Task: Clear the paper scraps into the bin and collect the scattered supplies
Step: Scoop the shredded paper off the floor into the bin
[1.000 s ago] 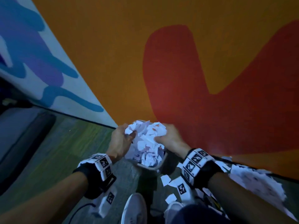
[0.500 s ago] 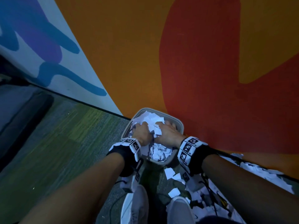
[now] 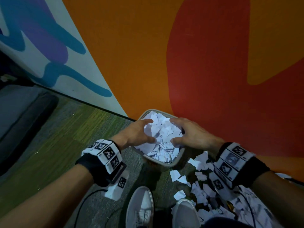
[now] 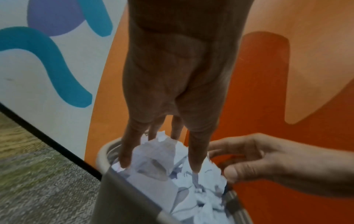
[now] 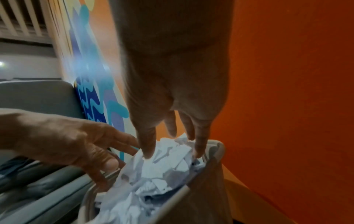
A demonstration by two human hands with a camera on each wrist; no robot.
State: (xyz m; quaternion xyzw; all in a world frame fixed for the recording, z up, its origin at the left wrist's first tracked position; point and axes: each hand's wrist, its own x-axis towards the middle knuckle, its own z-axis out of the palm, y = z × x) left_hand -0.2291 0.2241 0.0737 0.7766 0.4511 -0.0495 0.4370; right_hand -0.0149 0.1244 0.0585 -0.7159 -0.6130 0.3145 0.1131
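Note:
A grey bin [image 3: 165,164] stands on the carpet against the orange wall, heaped to the rim with white paper scraps [image 3: 162,134]. Both hands hover over the heap with fingers spread. My left hand [image 3: 148,130] is at the bin's left side and my right hand [image 3: 174,131] at its right. In the left wrist view the left fingers [image 4: 124,157] point straight down and touch the paper [image 4: 153,159] beside the rim [image 4: 103,153]. In the right wrist view the right fingers [image 5: 147,151] touch the top scraps [image 5: 168,153]. Neither hand holds anything.
Many more torn scraps [image 3: 199,176] litter the carpet to the right of the bin and around my white shoes [image 3: 141,208]. A black cable [image 3: 85,199] runs over the floor at the left. A dark cushioned seat [image 3: 24,116] lies at the far left.
A second ago both hands held a bundle of scraps above the bin. They pressed it down into the bin, and now the fingers have spread and let go.

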